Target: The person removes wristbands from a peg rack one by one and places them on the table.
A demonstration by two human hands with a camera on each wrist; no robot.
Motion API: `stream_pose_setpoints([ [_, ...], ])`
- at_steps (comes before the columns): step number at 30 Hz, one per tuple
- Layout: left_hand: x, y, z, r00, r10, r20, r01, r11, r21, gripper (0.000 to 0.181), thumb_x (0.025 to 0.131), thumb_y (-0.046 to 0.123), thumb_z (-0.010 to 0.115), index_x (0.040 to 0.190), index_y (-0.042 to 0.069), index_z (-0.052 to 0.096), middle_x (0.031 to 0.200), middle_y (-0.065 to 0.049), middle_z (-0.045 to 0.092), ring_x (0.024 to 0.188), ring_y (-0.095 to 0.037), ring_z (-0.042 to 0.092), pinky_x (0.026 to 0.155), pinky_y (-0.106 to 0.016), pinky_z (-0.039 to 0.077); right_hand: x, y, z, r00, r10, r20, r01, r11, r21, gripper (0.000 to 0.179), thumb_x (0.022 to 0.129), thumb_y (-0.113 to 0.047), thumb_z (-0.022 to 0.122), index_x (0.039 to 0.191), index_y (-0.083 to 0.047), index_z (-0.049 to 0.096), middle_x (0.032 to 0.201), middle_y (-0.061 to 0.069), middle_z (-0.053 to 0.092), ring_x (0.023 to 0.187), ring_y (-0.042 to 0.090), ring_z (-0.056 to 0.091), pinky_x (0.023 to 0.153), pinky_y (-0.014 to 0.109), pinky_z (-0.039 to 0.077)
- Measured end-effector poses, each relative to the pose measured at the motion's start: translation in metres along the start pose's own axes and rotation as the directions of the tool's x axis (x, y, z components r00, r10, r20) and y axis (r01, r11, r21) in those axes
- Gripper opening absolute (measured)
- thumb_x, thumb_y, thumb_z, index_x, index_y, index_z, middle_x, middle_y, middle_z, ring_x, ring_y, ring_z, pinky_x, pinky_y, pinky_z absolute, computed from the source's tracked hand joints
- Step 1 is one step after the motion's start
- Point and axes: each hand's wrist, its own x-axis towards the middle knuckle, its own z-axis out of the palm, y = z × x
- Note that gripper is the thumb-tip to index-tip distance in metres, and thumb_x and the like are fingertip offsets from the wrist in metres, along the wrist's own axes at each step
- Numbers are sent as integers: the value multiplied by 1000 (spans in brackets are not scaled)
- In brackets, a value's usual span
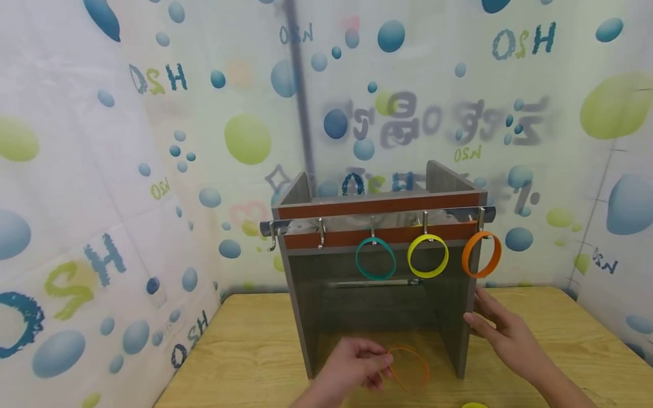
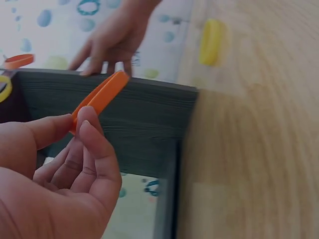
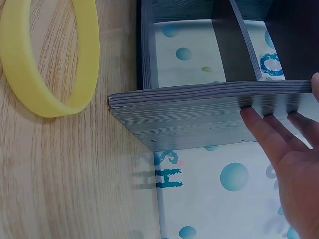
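My left hand (image 1: 354,362) pinches an orange silicone wristband (image 2: 103,95) between thumb and fingertips, low in front of a grey wooden stand (image 1: 301,317). Most of the band sticks out beyond the fingertips to the right. At the stand's right side panel (image 3: 199,122), my right hand (image 1: 512,343) rests nearly straight fingertips on the outer face, the thumb at the front edge. Above both hands, a metal rail with hooks (image 1: 347,224) crosses the stand. From it hang a teal wristband (image 1: 376,277), a yellow wristband (image 1: 427,275) and another orange wristband (image 1: 476,275).
Another yellow wristband (image 3: 89,55) lies on the wooden table (image 1: 245,345) near its front edge, to the right of the left hand. The two leftmost hooks (image 1: 321,233) carry no band. A patterned curtain (image 1: 204,141) surrounds the table at the back and sides.
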Motion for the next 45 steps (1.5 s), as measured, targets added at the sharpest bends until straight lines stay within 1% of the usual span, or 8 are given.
stream_pose_setpoints([
  [3, 5, -8, 7, 1000, -8, 17, 8, 999, 31, 19, 97, 15, 76, 104, -2, 77, 89, -24, 79, 55, -7, 65, 55, -20, 55, 0, 0, 0, 1000, -10, -5, 10, 1000, -5, 69, 107, -5, 61, 168, -10, 29, 143, -43, 45, 122, -23, 52, 76, 24, 65],
  [9, 10, -22, 18, 998, -49, 50, 43, 993, 112, 18, 98, 15, 75, 101, -2, 79, 84, -21, 79, 54, -7, 63, 55, -20, 55, 0, -1, -1, 1000, -18, -10, 17, 1000, -12, 69, 107, -4, 61, 168, -12, 30, 144, -42, 46, 123, -23, 52, 77, 24, 65],
  [14, 10, -30, 28, 994, -76, 77, 62, 983, 174, 14, 97, 11, 74, 97, -2, 80, 80, -20, 79, 56, -8, 62, 55, -19, 51, 0, 0, 0, 1000, 12, -1, -12, 1000, -2, 70, 108, -7, 61, 169, -11, 28, 143, -43, 45, 122, -23, 52, 77, 23, 64],
  [17, 11, -33, 34, 992, -101, 69, 83, 971, 226, 12, 96, 10, 75, 93, -1, 80, 78, -16, 79, 59, -7, 62, 58, -19, 50, -1, 0, 0, 1000, 28, 6, -28, 1000, 12, 70, 108, -8, 61, 169, -11, 26, 143, -43, 44, 122, -23, 52, 78, 22, 64],
  [24, 16, -40, 40, 985, -168, 47, 141, 924, 355, 14, 95, 15, 78, 89, 3, 81, 77, 1, 75, 70, -9, 63, 64, -24, 50, -1, -1, 0, 999, 36, 4, -36, 999, 17, 70, 108, -8, 61, 169, -15, 27, 142, -43, 45, 122, -23, 53, 78, 23, 64],
  [26, 16, -42, 41, 984, -171, 52, 141, 922, 362, 14, 95, 16, 78, 89, 3, 81, 78, 1, 75, 71, -9, 63, 64, -24, 50, -1, -2, 0, 999, 36, 6, -36, 999, 19, 70, 108, -8, 61, 169, -16, 27, 143, -43, 45, 122, -23, 53, 78, 24, 65],
  [35, 12, -42, 42, 992, -108, 62, 77, 923, 377, 15, 92, 15, 81, 83, 2, 80, 69, 4, 71, 61, -6, 55, 57, -19, 44, 0, -3, -1, 1000, 26, 11, -26, 1000, 4, 70, 108, -8, 61, 169, -15, 29, 140, -43, 48, 121, -22, 54, 78, 24, 65],
  [45, 10, -43, 39, 992, -126, 28, 106, 918, 381, 11, 87, 9, 84, 81, 1, 78, 71, 1, 70, 65, -10, 61, 59, -23, 49, 1, -3, -1, 998, 61, 13, -61, 998, 23, 69, 108, -11, 62, 169, -14, 29, 139, -44, 47, 120, -22, 54, 79, 24, 65],
])
